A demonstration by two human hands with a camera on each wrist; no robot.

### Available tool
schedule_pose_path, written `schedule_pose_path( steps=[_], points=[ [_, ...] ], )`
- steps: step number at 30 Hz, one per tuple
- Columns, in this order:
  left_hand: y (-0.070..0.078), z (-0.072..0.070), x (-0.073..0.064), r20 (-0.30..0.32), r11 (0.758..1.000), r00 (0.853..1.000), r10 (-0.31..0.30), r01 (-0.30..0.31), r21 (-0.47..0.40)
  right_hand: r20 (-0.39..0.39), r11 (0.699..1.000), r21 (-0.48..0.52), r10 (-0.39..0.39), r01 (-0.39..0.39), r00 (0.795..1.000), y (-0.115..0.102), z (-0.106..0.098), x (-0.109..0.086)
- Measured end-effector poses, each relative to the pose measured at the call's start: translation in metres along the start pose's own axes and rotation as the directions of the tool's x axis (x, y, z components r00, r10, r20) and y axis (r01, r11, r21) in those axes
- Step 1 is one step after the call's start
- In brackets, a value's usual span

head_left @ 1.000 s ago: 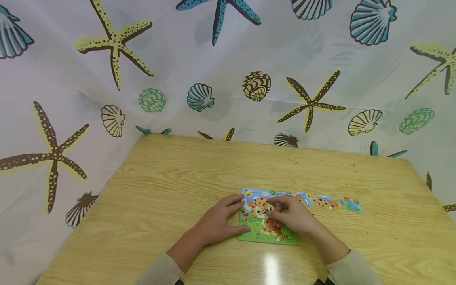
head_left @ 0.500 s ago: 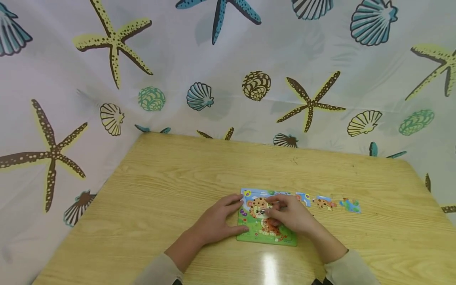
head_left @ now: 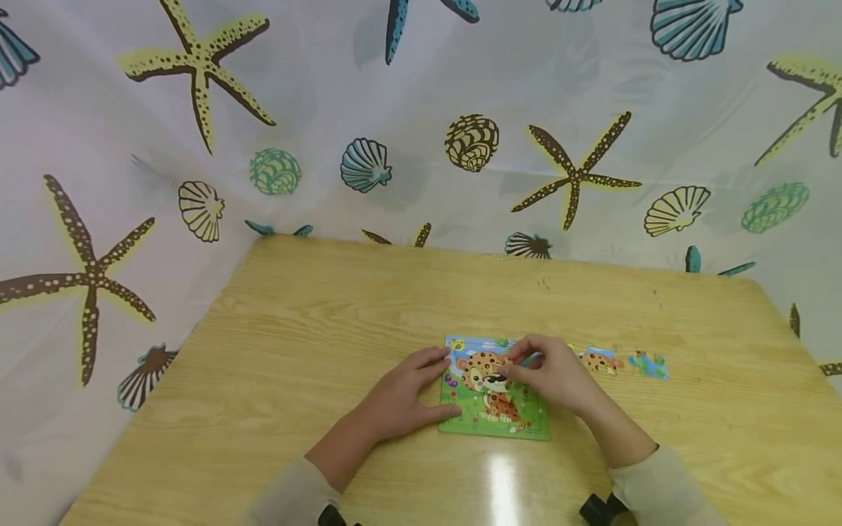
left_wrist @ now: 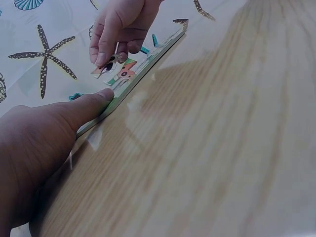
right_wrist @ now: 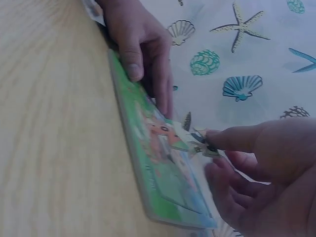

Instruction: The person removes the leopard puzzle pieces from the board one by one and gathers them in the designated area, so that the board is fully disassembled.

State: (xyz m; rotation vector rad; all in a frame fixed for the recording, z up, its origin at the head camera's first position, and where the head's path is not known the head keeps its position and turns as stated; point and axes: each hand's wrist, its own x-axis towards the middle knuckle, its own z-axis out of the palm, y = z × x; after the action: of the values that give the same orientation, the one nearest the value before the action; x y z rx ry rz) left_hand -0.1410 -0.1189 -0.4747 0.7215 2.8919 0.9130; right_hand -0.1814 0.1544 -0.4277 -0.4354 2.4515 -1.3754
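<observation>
A puzzle board with a cartoon leopard on a green and blue ground lies flat on the table. My left hand rests at its left side, thumb on the lower left part and fingertips on the upper left edge. Over the leopard's face, my right hand pinches a puzzle piece between thumb and fingers. Up close in the left wrist view, this puzzle piece is tilted above the board and bears part of the face. The right wrist view shows the puzzle piece overlapping other face pieces.
Right of the board lie loose puzzle pieces, one spotted piece and one blue and green piece; another is mostly hidden behind my right hand. The wooden table meets a white cloth printed with starfish and shells.
My right hand has shifted a little to the right with the puzzle piece, now covering most of a loose piece. My left hand stays on the board. The head view has tilted slightly downward.
</observation>
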Motion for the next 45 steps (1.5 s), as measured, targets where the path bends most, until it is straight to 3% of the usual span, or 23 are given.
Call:
schedule_pose_path(
  steps=[6, 13, 21, 39, 45],
  points=[
    [-0.001, -0.006, 0.001, -0.012, 1.0, 1.0, 0.005, -0.005, 0.003, 0.071, 0.994, 0.1, 0.031, -0.038, 0.997, -0.001, -0.008, 0.001],
    [0.001, -0.006, 0.002, -0.005, 1.0, 1.0, 0.017, -0.017, -0.014, 0.103, 0.989, 0.125, 0.069, -0.082, 0.992, 0.011, -0.017, -0.005],
    [-0.001, -0.006, 0.003, -0.012, 1.0, 1.0, 0.003, -0.003, -0.006, 0.134, 0.993, 0.116, 0.017, -0.033, 0.991, 0.018, -0.029, -0.015],
    [-0.002, -0.003, 0.001, 0.002, 0.999, 1.0, -0.016, 0.016, -0.029, 0.039, 0.983, 0.168, 0.065, -0.07, 0.997, 0.038, -0.046, -0.037],
    [0.0, -0.001, 0.001, 0.009, 1.0, 1.0, -0.003, 0.003, -0.027, -0.002, 0.985, 0.135, 0.108, -0.107, 0.994, 0.047, -0.06, -0.049]
  ],
)
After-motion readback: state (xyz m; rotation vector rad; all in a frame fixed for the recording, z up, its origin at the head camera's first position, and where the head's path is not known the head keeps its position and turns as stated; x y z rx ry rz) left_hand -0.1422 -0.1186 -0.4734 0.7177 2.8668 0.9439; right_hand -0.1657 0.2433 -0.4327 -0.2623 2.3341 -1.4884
